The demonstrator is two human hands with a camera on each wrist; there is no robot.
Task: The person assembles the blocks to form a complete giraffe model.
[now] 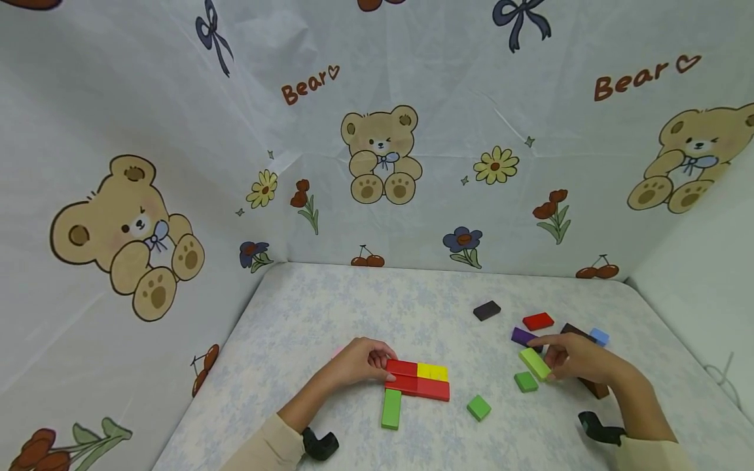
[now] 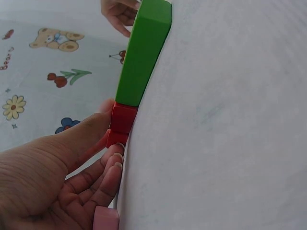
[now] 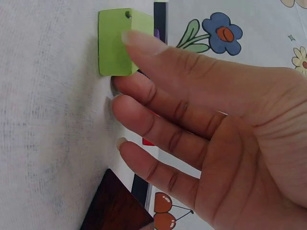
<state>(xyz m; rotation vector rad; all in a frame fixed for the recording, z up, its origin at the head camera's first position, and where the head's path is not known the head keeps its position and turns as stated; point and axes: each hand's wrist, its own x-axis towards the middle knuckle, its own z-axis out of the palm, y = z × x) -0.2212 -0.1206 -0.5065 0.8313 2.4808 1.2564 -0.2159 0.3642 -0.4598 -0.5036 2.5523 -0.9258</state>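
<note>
Before a bear-print backdrop, at a pale patterned table, a person's left hand pinches the left end of a red-and-yellow block cluster, while the right hand grips a lime block well to the cluster's right. Too firm a squeeze could open the cluster's seams, as the pieces appear merely laid together, and skew the long green block set against its near edge. A slanted lift could send the lime block into the purple block or small green block near it. Legible writing: “Bear,” twice on the backdrop, each beside a heart; no brand shows.
</note>
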